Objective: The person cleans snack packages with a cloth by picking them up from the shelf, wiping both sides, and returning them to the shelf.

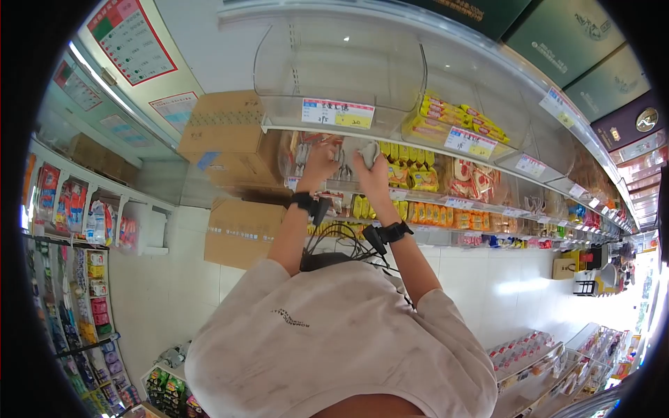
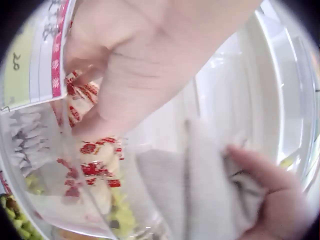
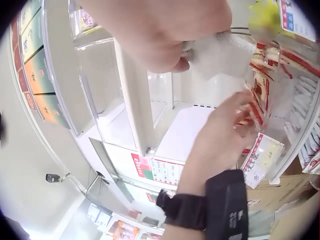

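Observation:
The left hand (image 1: 321, 161) reaches into a clear shelf bin; in the left wrist view its fingers curl round red-and-white wrapped packets (image 2: 82, 100). More such packets (image 3: 260, 90) lie beside it in the right wrist view. The right hand (image 1: 372, 174) grips a folded grey-white cloth (image 1: 368, 151) just to the right of the left hand. In the left wrist view the cloth (image 2: 195, 190) hangs from the right hand's fingers (image 2: 265, 175). The right wrist view shows the cloth (image 3: 220, 55) bunched under the right hand (image 3: 170, 30).
Cardboard boxes (image 1: 226, 132) stand left of the bins. An upper clear bin (image 1: 334, 63) with a price label (image 1: 337, 113) overhangs the hands. Yellow packets (image 1: 460, 122) lie upper right, and orange ones (image 1: 446, 214) in a lower row. Cables (image 1: 341, 240) hang between the forearms.

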